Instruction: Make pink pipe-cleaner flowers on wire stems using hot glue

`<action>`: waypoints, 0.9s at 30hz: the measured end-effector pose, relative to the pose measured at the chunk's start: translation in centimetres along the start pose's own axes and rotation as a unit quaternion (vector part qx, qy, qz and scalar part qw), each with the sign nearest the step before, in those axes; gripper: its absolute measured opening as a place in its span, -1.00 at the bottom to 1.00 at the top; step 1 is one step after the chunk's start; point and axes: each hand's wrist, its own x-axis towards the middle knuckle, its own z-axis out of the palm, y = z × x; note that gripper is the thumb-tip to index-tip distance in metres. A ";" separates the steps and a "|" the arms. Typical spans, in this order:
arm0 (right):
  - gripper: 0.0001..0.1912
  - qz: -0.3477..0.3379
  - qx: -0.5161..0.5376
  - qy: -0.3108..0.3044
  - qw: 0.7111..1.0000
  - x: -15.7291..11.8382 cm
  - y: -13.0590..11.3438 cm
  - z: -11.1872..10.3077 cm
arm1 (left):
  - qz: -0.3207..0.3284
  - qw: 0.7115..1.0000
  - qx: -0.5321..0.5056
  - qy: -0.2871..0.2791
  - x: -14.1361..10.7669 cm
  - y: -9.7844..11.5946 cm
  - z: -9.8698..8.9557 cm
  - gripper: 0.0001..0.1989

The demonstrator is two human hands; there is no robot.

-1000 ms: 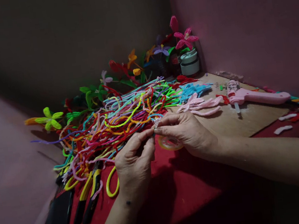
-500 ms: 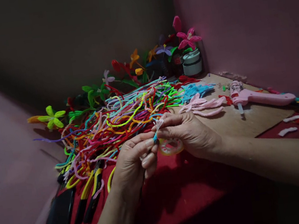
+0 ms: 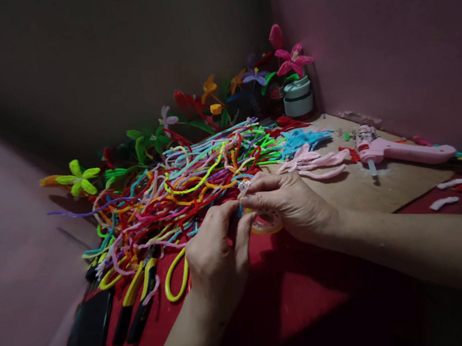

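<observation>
Pinches the small white bundle [image 3: 244, 186] between thumb and finger of the right hand [image 3: 290, 200], over the table [image 3: 293, 296] inside its near edge, likely for steadiness; curves the left hand [image 3: 213, 247] alongside, cannot tell whether gripping.

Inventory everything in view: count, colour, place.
Pipe cleaners: many, multicoloured, centre
Flowers: several, mixed, back
Cup: one, mint, back
Strips: several, blue and pink, right
Glue gun: one, pink, right
Board: one, brown, right
Scraps: two, white, right
Pliers: one, yellow-black, left
Loops: two, yellow, left
Slab: one, black, left
Tape roll: one, yellowish, centre
Table: one, red, underneath
Walls: several, dim, around
Tuft: one, white, centre
Left hand: one, bare, centre
Right hand: one, bare, centre
</observation>
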 end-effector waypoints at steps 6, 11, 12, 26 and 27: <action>-0.90 0.027 0.038 -0.013 0.999 0.1 0.4 0.1 | -0.011 1.000 -0.021 0.010 -0.2 -0.5 -0.1 -0.89; -0.94 -0.001 0.009 -0.036 0.999 0.2 0.0 0.0 | -0.217 0.947 -0.232 -0.049 0.3 0.2 -0.6 -0.93; -0.95 -0.008 -0.003 -0.042 0.999 0.2 -0.2 -0.1 | -0.252 0.923 -0.283 -0.061 0.5 0.3 -0.7 -0.92; -0.95 -0.043 -0.105 -0.077 0.991 -0.1 -1.1 -0.8 | -0.374 0.765 -0.493 -0.177 1.4 -0.4 -1.2 -0.82; -0.95 -0.048 -0.115 -0.071 0.990 0.0 -1.2 -0.8 | -0.374 0.764 -0.493 -0.182 1.5 -0.4 -1.3 -0.82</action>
